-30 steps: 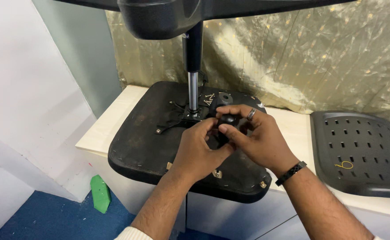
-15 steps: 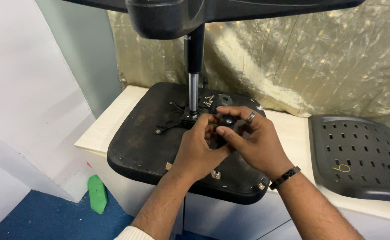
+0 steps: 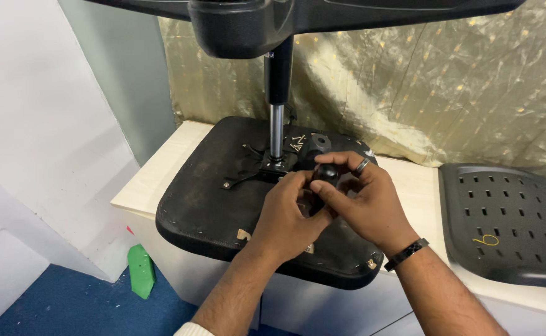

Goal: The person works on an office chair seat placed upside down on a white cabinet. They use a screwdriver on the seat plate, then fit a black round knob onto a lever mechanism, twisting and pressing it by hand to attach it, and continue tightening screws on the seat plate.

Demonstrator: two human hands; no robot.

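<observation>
An upturned black chair seat (image 3: 211,205) lies on a pale counter (image 3: 161,171), its metal gas column (image 3: 277,127) rising to the black star base (image 3: 273,18) at the top of the view. My left hand (image 3: 288,214) and my right hand (image 3: 363,199) meet over the seat's underside, just right of the column. Between their fingertips sits a round black knob (image 3: 327,174), with fingers of both hands closed around it. The part beneath the knob is hidden by my fingers. A ring and a black wristband (image 3: 405,253) are on my right hand and wrist.
A grey perforated chair back (image 3: 509,224) lies on the counter to the right. Crinkled gold fabric (image 3: 422,81) hangs behind. A green scrap (image 3: 141,270) lies on the blue floor (image 3: 86,305) at the left, below a white wall.
Both hands have stayed together on the knob, with the fingers shifting slightly around it. The chair parts have not moved.
</observation>
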